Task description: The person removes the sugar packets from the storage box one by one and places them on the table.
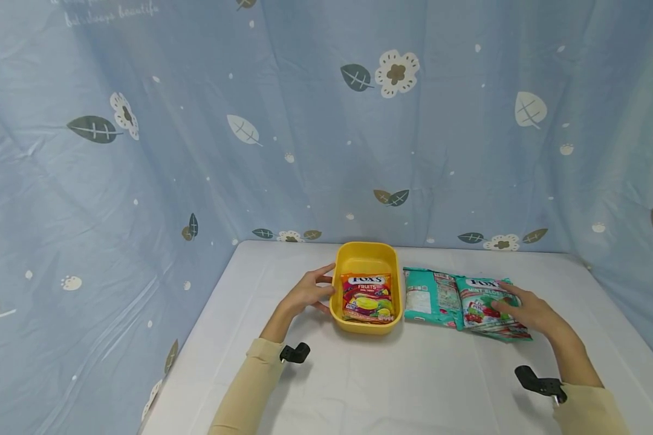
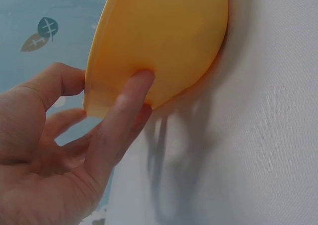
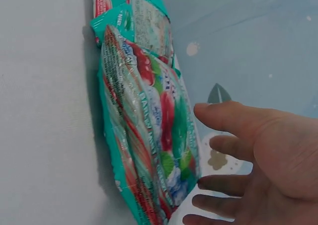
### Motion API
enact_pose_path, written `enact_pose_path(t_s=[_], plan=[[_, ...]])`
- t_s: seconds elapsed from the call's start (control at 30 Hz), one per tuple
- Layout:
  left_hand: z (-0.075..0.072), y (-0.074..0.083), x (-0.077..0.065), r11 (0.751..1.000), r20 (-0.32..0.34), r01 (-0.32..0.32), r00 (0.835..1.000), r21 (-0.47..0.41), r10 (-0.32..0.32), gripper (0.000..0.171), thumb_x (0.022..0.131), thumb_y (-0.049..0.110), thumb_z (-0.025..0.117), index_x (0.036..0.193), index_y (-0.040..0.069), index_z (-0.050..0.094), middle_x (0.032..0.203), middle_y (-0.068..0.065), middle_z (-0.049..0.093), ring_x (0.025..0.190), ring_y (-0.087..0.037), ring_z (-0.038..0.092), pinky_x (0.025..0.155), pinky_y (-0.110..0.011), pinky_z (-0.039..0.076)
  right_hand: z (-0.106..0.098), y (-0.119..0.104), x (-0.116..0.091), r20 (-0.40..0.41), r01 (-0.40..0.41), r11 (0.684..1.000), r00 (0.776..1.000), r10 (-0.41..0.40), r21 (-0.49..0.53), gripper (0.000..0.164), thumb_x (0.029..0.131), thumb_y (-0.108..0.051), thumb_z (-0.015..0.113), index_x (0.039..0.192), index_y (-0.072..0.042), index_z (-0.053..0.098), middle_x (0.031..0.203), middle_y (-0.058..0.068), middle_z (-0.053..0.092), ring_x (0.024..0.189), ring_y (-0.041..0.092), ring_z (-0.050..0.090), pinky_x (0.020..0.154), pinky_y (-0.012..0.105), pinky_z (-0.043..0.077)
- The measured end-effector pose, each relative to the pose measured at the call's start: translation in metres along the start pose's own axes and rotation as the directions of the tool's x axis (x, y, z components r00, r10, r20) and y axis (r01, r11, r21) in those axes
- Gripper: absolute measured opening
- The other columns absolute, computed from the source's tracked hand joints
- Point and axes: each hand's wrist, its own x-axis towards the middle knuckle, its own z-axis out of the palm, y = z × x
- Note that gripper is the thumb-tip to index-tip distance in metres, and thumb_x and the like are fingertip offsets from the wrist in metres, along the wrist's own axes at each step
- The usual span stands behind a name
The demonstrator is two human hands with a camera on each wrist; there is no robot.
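A yellow plastic tub [image 1: 367, 328] stands upright on the table, with a red and orange FOX'S Fruits candy bag [image 1: 367, 299] lying inside it. My left hand [image 1: 306, 291] touches the outside of its left wall, fingers extended; the left wrist view shows fingertips against the yellow wall [image 2: 174, 31]. To the right, two teal candy bags lie end to end. One is back side up [image 1: 431, 297]; the other, a FOX'S mint bag [image 1: 481, 308], shows its front. Over that bag's right end is my right hand [image 1: 533, 311], fingers spread, not gripping it.
A white-covered table [image 1: 402, 386] carries everything. Blue printed curtains [image 1: 305, 151] rise along its back and left side. Black wrist cameras [image 1: 295, 353] are strapped to both forearms.
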Motion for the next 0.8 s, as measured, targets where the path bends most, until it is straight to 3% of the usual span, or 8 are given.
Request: enact_pose_path(t_s=[0.43,0.8], plan=[[0.000,0.000,0.000,1.000,0.002,-0.003,1.000,-0.011,0.003,0.072,0.090,0.008,0.062,0.154,0.026,0.034,0.142,-0.021,0.049,0.107,-0.029,0.065,0.067,-0.049,0.063,-0.008,-0.024,-0.007,-0.002,0.049,0.999,0.999,-0.049,-0.003,0.076,0.097,-0.045,0.053,0.144,0.012,0.034,0.139,0.047,0.034,0.121,0.068,0.036,0.088,0.078,0.043],[0.000,-0.001,0.000,1.000,0.002,-0.006,1.000,-0.015,0.006,0.071,0.090,0.009,0.063,0.153,0.026,0.035,0.142,-0.021,0.050,0.107,-0.029,0.065,0.065,-0.046,0.064,-0.006,-0.040,-0.004,-0.052,0.117,0.993,0.992,-0.117,-0.003,0.069,0.097,-0.040,0.056,0.142,0.010,0.039,0.138,0.043,0.042,0.123,0.063,0.041,0.089,0.074,0.046]])
